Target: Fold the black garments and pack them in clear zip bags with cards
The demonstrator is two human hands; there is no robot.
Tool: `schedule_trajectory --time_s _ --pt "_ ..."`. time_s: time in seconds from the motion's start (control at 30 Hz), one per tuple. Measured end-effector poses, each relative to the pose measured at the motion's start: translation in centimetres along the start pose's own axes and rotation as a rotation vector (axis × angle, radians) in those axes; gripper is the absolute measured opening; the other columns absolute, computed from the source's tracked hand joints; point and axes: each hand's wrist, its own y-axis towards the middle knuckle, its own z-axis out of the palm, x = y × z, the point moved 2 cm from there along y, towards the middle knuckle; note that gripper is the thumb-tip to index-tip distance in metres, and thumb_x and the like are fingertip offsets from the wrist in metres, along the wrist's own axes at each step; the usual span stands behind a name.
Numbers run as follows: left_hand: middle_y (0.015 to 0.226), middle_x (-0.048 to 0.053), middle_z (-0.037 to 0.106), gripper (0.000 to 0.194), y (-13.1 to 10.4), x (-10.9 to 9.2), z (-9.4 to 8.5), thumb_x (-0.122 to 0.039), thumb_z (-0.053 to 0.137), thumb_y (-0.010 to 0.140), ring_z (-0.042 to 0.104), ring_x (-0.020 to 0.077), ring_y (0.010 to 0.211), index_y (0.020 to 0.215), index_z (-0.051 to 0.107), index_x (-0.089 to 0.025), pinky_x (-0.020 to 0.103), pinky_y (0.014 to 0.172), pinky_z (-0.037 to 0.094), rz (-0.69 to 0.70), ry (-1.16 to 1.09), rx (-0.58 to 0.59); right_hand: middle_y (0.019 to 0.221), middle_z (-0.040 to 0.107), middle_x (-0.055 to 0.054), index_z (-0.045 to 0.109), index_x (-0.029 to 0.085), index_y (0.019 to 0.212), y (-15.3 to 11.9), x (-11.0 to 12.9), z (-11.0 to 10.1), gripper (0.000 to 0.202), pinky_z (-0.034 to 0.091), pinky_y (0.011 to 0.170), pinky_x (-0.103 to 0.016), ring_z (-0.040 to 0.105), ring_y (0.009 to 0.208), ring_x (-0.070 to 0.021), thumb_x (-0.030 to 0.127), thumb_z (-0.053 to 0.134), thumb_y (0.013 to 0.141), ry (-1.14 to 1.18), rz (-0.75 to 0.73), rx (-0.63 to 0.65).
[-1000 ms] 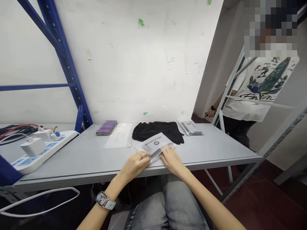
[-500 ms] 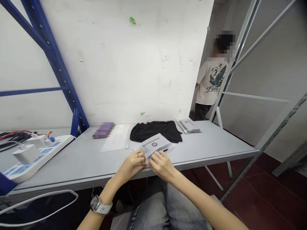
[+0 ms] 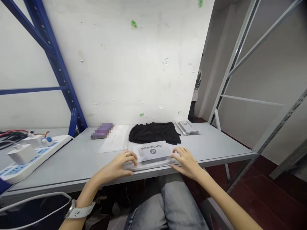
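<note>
Packet (image 3: 153, 151): between our hands at the worktop (image 3: 216, 143)'s near edge, probably for easy reach.
Left hand (image 3: 122, 164): fingers curved, thumb apart, at one end; contact unclear.
Right hand (image 3: 188, 163): loosely spread opposite, seemingly to frame it evenly.
Cloth (image 3: 154, 132): just behind.
Stack (image 3: 189, 127): beside the cloth, perhaps keeping our working spot separate.

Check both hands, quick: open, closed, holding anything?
Left hand: open, fingers curled, at the packet's left end.
Right hand: open, thumb and fingers apart, at its right end.

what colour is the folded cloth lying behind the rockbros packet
The cloth is plain black, seen in the head view.
</note>
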Motion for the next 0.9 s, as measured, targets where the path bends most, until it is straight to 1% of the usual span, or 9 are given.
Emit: schedule_trajectory --time_s 0.1,0.17,0.3,0.4,0.5,0.6,0.73,0.8,0.9 --pt "0.132 0.003 0.057 0.032 1.4 -1.4 0.5 -0.042 0.051 0.091 0.052 0.0206 0.121 0.118 0.06 -0.028 0.036 0.102 0.044 -0.068 -0.052 -0.046 0.133 0.053 -0.01 0.054 0.023 0.128 2.1 0.6 -0.4 0.039 0.041 0.098 -0.041 0.048 0.121 -0.0238 0.04 0.05 0.094 0.16 0.07 0.016" --pt "0.141 0.006 0.05 0.043 3.2 -1.6 2.4 -0.044 0.038 0.096 0.044 0.0206 0.131 0.132 0.051 -0.026 0.04 0.11 0.036 -0.154 -0.04 -0.14 0.144 0.046 -0.009 0.045 0.022 0.138 4.0 0.9 0.9 0.044 0.036 0.106 -0.042 0.04 0.133 -0.0223 0.04 0.04 0.098 0.214 0.082 0.047" --pt "0.15 0.015 0.037 0.054 6.5 -0.7 7.2 -0.044 0.033 0.097 0.03 0.0269 0.141 0.143 0.039 -0.015 0.051 0.113 0.026 -0.236 0.122 -0.094 0.151 0.035 -0.008 0.035 0.018 0.146 6.7 1.8 5.2 0.051 0.028 0.113 -0.043 0.028 0.141 -0.0222 0.04 0.031 0.1 0.249 0.066 0.179" --pt "0.152 0.015 0.031 0.055 6.7 0.6 8.7 -0.043 0.034 0.097 0.028 0.0267 0.142 0.144 0.037 -0.015 0.051 0.114 0.024 -0.224 0.182 -0.076 0.152 0.034 -0.01 0.034 0.015 0.147 6.9 2.3 7.1 0.052 0.026 0.114 -0.046 0.028 0.141 -0.0245 0.039 0.029 0.1 0.232 0.092 0.218" --pt "0.152 0.013 0.031 0.055 5.4 1.8 8.5 -0.045 0.034 0.097 0.029 0.0257 0.141 0.145 0.036 -0.018 0.048 0.114 0.026 -0.234 0.162 -0.067 0.152 0.032 -0.012 0.034 0.014 0.147 6.0 2.7 6.9 0.056 0.027 0.114 -0.047 0.029 0.141 -0.0258 0.044 0.03 0.1 0.23 0.117 0.226" --pt "0.151 0.012 0.032 0.057 4.2 2.8 7.7 -0.047 0.034 0.097 0.031 0.0266 0.14 0.146 0.035 -0.019 0.049 0.113 0.027 -0.306 0.134 -0.049 0.154 0.028 -0.013 0.031 0.015 0.148 4.3 3.3 5.2 0.064 0.027 0.114 -0.047 0.025 0.142 -0.0275 0.053 0.035 0.096 0.25 0.105 0.253" --pt "0.152 0.008 0.032 0.053 3.4 2.8 6.8 -0.045 0.03 0.098 0.026 0.023 0.142 0.147 0.034 -0.023 0.048 0.116 0.022 -0.308 0.074 -0.002 0.157 0.019 -0.013 0.018 0.02 0.152 1.3 4.1 2.8 0.094 0.028 0.113 -0.051 0.019 0.143 -0.0333 0.068 0.053 0.08 0.27 -0.045 0.288" --pt "0.152 0.004 0.033 0.05 3.2 2.4 6.3 -0.043 0.029 0.099 0.025 0.0209 0.143 0.146 0.034 -0.028 0.049 0.116 0.02 -0.288 0.027 0.015 0.157 0.019 -0.01 0.019 0.024 0.152 0.0 4.2 2.2 0.096 0.031 0.111 -0.05 0.02 0.143 -0.0342 0.06 0.065 0.076 0.23 -0.125 0.273" --pt "0.15 0.001 0.035 0.047 2.9 1.8 5.4 -0.043 0.029 0.099 0.029 0.0201 0.141 0.144 0.037 -0.031 0.048 0.116 0.024 -0.271 -0.066 -0.026 0.15 0.039 -0.005 0.036 0.032 0.146 -0.7 4.2 2.1 0.058 0.04 0.105 -0.044 0.038 0.135 -0.0272 0.028 0.053 0.09 0.13 -0.164 0.172"
